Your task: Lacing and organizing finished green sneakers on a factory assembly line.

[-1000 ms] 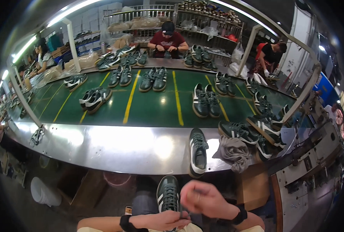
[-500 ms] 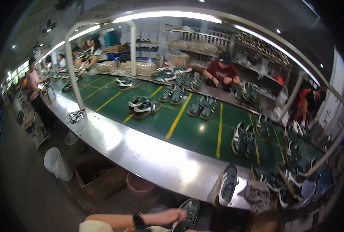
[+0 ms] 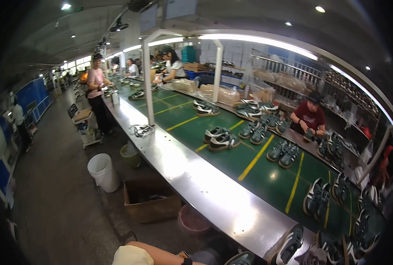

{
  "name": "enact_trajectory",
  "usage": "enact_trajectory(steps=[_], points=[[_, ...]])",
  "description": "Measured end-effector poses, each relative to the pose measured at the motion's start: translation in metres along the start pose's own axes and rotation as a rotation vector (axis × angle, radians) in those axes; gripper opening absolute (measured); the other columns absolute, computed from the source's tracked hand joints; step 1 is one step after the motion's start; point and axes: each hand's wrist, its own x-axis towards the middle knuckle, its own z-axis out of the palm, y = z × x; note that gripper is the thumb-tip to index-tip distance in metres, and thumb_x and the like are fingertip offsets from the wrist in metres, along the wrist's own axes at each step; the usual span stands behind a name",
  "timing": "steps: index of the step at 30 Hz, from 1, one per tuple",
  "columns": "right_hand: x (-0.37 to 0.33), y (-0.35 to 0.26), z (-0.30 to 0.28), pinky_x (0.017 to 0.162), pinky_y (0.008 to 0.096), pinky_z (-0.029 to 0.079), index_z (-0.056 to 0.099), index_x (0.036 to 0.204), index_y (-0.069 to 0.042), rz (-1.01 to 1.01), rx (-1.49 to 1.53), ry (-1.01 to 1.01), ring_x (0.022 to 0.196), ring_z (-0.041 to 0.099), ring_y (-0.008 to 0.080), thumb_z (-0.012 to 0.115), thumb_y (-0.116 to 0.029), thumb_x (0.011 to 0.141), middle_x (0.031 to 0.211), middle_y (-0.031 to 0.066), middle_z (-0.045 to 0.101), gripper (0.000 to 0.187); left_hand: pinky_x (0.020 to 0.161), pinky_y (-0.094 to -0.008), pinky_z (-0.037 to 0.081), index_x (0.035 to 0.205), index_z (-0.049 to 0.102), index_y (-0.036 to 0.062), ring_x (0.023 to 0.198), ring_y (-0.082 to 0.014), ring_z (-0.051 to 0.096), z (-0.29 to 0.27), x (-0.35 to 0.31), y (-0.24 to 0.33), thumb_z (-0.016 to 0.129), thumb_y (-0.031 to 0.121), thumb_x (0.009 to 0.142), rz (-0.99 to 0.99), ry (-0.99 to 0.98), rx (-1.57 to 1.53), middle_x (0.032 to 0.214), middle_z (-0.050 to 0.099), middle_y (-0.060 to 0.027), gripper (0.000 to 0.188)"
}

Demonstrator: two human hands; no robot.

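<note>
Only my left forearm (image 3: 154, 254) shows at the lower edge, with a dark band (image 3: 187, 261) at the wrist; the hand itself is cut off. My right hand is out of sight as well. Just right of that wrist, the upper part of a dark green sneaker (image 3: 241, 259) pokes into view. On the metal ledge beyond it rests another dark green sneaker with white stripes (image 3: 289, 244), beside a crumpled grey cloth (image 3: 315, 255).
Pairs of sneakers (image 3: 282, 153) stand on the green belt (image 3: 267, 185) behind the metal ledge (image 3: 183, 165). White laces (image 3: 141, 130) lie on the ledge. Below are a white bucket (image 3: 103, 173), cardboard box (image 3: 150, 210) and pink basin (image 3: 193, 219). A person in dark red (image 3: 309, 117) works opposite.
My view has swung left and up, so the scene sits further right. My left hand, earlier at the sneaker near my lap, and that sneaker's lower part have slipped below the edge.
</note>
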Motion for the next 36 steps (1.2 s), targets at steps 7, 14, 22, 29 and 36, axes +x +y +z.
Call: enact_trajectory(steps=[7,14,22,29,36], points=[[-0.015,-0.053,-0.042,0.075,0.0280,0.048,0.045,0.132,-0.001,0.076,0.000,0.428,0.078,0.059,0.0136,0.067,0.001,0.079,0.086,0.0088,0.065,0.058,0.089,-0.0345,0.043,0.135,0.030,0.0003,0.111,-0.0243,0.049,0.015,0.006,-0.100,0.078,0.039,0.074,-0.106,0.368,0.058,0.122,0.049,-0.0171,0.087],[-0.030,0.027,0.045,0.089,0.0338,0.046,0.038,0.134,0.007,0.402,-0.003,0.039,0.106,0.057,0.0268,0.077,-0.030,0.075,0.116,0.0266,0.058,0.080,0.111,-0.0339,0.019,0.147,-0.005,0.0077,0.138,-0.0255,0.020,0.053,-0.005,-0.132,0.066,0.011,0.071,0.091,0.306,-0.020,0.148,0.021,-0.0185,0.104],[0.027,0.117,-0.156,0.075,0.0334,0.051,0.046,0.127,0.005,0.004,-0.399,0.875,0.096,0.062,0.0277,0.060,-0.007,0.086,0.111,0.0190,0.061,0.044,0.083,-0.0294,0.044,0.129,0.044,0.0076,0.097,-0.0168,0.052,-0.022,0.028,-0.064,0.052,0.016,0.086,0.153,0.790,-0.095,0.105,0.058,-0.0062,0.044],[0.090,0.180,-0.188,0.060,0.0339,0.055,0.052,0.121,0.003,0.416,0.061,0.322,0.082,0.060,0.0187,0.072,-0.026,0.076,0.095,0.0097,0.062,0.058,0.076,-0.0379,0.050,0.121,0.051,0.0024,0.086,-0.0238,0.063,-0.221,0.001,-0.069,0.059,0.010,0.073,-0.458,0.703,0.351,0.094,0.065,-0.0158,0.049],[0.103,0.108,-0.093,0.078,0.0514,0.047,0.038,0.129,0.004,0.492,-0.336,0.648,0.086,0.059,0.0473,0.050,-0.012,0.072,0.087,0.0290,0.063,0.060,0.088,-0.0383,0.047,0.135,0.035,-0.0027,0.116,-0.0325,0.050,-0.126,0.041,-0.029,0.070,0.014,0.074,0.068,0.764,0.570,0.133,0.045,-0.0208,0.072]])
